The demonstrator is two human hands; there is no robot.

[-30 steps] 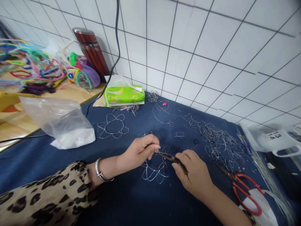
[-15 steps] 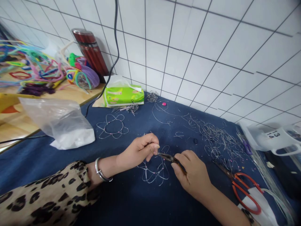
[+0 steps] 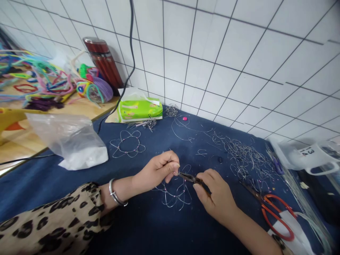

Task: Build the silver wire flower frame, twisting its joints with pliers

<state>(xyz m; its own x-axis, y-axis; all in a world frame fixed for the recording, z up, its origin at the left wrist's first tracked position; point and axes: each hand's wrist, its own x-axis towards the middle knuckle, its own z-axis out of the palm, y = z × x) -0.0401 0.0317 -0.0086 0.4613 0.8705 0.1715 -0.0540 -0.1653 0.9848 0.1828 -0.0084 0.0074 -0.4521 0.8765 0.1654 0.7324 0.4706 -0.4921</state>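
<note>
Between thumb and fingers, my left hand (image 3: 163, 167) pinches the upper part of a flower-shaped wire piece (image 3: 174, 196) with small pink beads. My right hand (image 3: 216, 193) is wrapped round a pair of pliers (image 3: 190, 177), whose dark jaws point left and meet the wire right at my left fingertips. Whether the jaws are fully closed is too small to tell. A second wire flower (image 3: 129, 144), with loops round a beaded ring, lies flat on the blue cloth beyond my left hand.
Red-handled scissors (image 3: 278, 212) lie at right, below a tangle of wire offcuts (image 3: 247, 156). A plastic bag (image 3: 82, 145), green tissue pack (image 3: 139, 109) and red flask (image 3: 103, 62) stand left. A white measuring jug (image 3: 305, 156) is far right; a black cable (image 3: 131, 42) hangs down.
The view has shifted very slightly. Both hands keep the same hold on the wire flower and the pliers, with hardly any visible movement.
</note>
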